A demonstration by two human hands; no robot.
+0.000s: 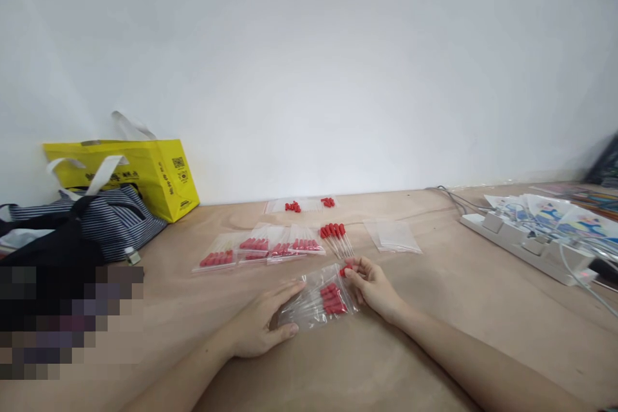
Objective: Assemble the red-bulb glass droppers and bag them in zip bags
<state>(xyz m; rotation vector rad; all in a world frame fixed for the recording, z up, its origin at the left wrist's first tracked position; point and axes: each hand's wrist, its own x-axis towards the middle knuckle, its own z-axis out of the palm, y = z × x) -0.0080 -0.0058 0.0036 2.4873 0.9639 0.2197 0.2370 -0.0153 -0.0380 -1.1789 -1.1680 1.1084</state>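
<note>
In front of me lies a clear zip bag, with several droppers inside, their red bulbs towards the right end. My left hand rests at the bag's left end, thumb and fingers spread apart and touching the plastic. At the bag's right end, my right hand pinches a dropper by its red bulb. Its glass stem is hard to see, so I cannot tell how far it reaches into the bag. Just beyond, loose red-bulbed droppers lie side by side, bulbs pointing away from me.
Filled dropper bags lie in a row to the left. Flat clear bags lie right of the loose droppers. More droppers are near the wall. A power strip with cables stands right; a yellow bag and striped bag stand left.
</note>
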